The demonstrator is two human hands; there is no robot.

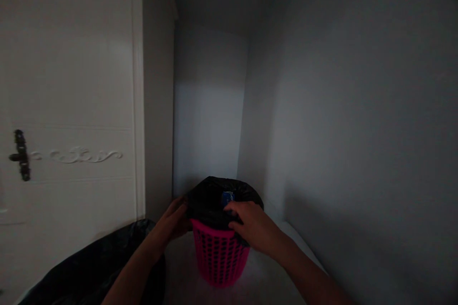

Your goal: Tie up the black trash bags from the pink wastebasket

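Note:
A pink plastic basket [220, 259] with a lattice of holes stands upright on a pale surface, lined with a black trash bag [207, 212] that is folded out over its rim. At the basket's left side, my left hand [175, 220] grips the bag's folded edge. My right hand [253, 224] has its thumb and fingers closed over the front right rim, pinching the bag. Inside the liner, just beyond my right fingers, a small blue item [227, 197] with light lettering shows; its kind cannot be made out.
Another large black bag [96, 267] spreads open at the lower left, partly behind my left forearm. A white door [71, 81] with a dark handle [21, 155] is on the left. Grey walls [343, 119] close in behind and to the right. The light is dim.

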